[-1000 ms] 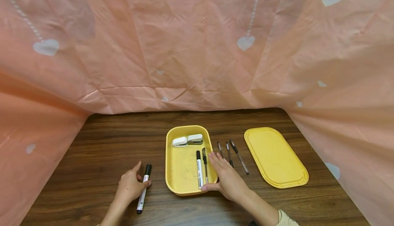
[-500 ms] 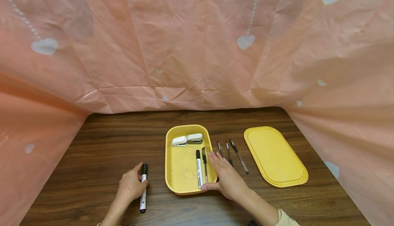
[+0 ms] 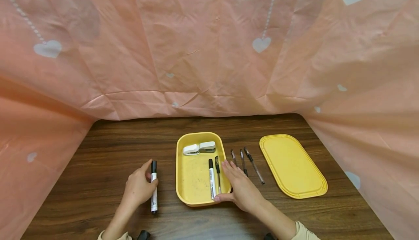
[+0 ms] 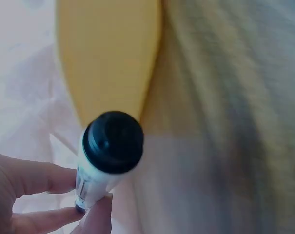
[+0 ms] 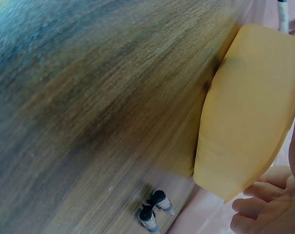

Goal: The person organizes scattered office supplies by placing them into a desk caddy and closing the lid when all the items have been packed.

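Observation:
My left hand (image 3: 139, 187) pinches a white marker (image 3: 154, 192) with black ends, left of the yellow box; in the left wrist view the marker (image 4: 110, 146) points one black end at the camera, thumb and fingers around its barrel. My right hand (image 3: 243, 191) rests along the right rim of the yellow box (image 3: 179, 174), fingers fairly straight and thumb at the near corner. Inside the box lie another white marker (image 3: 212, 180), a black gel pen (image 3: 218, 171) and two white staplers, a left stapler (image 3: 191, 150) and a right stapler (image 3: 207, 146). The right wrist view shows the box's outer wall (image 5: 249, 107).
Several gel pens (image 3: 254, 165) lie on the wooden table (image 3: 108, 152) right of the box, partly behind my right hand. Further right is a flat yellow lid (image 3: 293, 167). Pink cloth (image 3: 209, 69) with pale hearts hangs around the table's back and sides.
The marker in my left hand has swung from slanted to nearly upright in the view, then shifted away from me. My right hand and the box have stayed in place.

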Demonstrator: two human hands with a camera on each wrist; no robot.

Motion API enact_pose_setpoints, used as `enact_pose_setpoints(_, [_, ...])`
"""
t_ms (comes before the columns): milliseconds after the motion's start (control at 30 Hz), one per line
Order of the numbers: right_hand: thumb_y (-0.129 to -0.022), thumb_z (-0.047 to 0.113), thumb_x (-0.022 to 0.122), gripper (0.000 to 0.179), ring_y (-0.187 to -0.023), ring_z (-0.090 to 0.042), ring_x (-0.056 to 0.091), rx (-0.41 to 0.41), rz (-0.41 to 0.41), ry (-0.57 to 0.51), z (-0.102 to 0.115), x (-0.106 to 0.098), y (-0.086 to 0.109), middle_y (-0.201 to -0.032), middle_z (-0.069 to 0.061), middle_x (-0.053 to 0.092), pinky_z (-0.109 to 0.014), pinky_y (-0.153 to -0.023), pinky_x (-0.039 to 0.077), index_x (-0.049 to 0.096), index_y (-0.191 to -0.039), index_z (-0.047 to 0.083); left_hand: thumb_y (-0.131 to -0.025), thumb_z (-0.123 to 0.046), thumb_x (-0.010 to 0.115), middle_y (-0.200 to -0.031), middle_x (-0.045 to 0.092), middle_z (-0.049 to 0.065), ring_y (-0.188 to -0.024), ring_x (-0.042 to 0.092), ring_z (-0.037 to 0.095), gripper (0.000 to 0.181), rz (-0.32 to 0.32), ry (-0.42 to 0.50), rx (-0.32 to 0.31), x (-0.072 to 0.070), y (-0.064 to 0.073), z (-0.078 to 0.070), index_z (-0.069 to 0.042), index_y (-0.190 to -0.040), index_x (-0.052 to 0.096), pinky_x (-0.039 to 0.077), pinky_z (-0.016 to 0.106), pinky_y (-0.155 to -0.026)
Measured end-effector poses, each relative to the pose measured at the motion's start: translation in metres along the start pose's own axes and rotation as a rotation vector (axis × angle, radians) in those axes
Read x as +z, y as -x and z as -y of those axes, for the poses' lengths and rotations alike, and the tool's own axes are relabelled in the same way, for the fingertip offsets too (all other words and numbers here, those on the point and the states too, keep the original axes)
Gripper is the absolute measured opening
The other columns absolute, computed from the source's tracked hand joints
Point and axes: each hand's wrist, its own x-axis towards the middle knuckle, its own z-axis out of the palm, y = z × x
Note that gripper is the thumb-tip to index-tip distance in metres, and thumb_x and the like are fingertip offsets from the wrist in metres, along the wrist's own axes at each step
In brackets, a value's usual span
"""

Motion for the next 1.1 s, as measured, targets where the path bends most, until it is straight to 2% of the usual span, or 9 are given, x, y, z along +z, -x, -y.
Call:
enact_pose_setpoints(233, [-0.070,0.055,0.073,0.104,-0.143,-0.040,0.030,0.000,0.004,0.000,-0.001,0.000,0.000,-0.153,-0.023,0.033,-0.052,-0.118,0.026,0.035,-0.146,-0.005,-0.081,-0.011,0.069,-0.091,0.064,0.012,-0.070,0.056,0.018,0.068,-0.024,0.067,0.013,-0.012,-0.005,-0.023,0.000,-0.143,0.043,0.042,0.027,-0.057])
enact_pose_setpoints(467, [-0.070,0.057,0.072,0.105,-0.143,-0.040,0.030,-0.002,0.001,0.001,-0.002,-0.001,0.000,-0.153,-0.023,0.033,-0.052,-0.118,0.026,0.036,-0.146,-0.005,-0.082,-0.012,0.069,-0.094,0.063,0.012,-0.073,0.064,0.015,0.068,-0.050,0.116,0.069,-0.020,-0.009,-0.043,-0.002,-0.144,0.042,0.050,0.029,-0.063])
enact_pose_setpoints(667, [-0.070,0.056,0.073,0.105,-0.143,-0.040,0.030,-0.006,0.007,-0.005,-0.001,0.000,0.000,-0.153,-0.024,0.033,-0.052,-0.117,0.026,0.035,-0.146,-0.005,-0.083,-0.012,0.069,-0.097,0.063,0.014,-0.073,0.064,0.015,0.069,-0.042,0.151,0.081,-0.023,-0.012,-0.057,-0.004,-0.146,0.040,0.050,0.028,-0.064])
enact_pose_setpoints(900, [-0.070,0.056,0.073,0.105,-0.144,-0.039,0.030,-0.007,0.004,0.000,-0.001,-0.001,0.000,-0.152,-0.024,0.034,-0.052,-0.117,0.026,0.035,-0.146,-0.005,-0.084,-0.008,0.069,-0.096,0.063,0.014,-0.071,0.063,0.014,0.068,-0.027,0.210,0.121,-0.018,-0.016,-0.074,-0.004,-0.145,0.041,0.051,0.027,-0.062])
enact_pose_setpoints(1100, [-0.070,0.056,0.073,0.105,-0.144,-0.039,0.029,0.006,0.013,-0.006,0.000,-0.001,0.000,-0.153,-0.023,0.033,-0.052,-0.118,0.025,0.035,-0.147,-0.004,-0.084,-0.007,0.070,-0.094,0.061,0.011,-0.069,0.059,0.012,0.069,0.005,0.250,0.117,-0.003,-0.021,-0.085,-0.005,-0.146,0.040,0.048,0.024,-0.059])
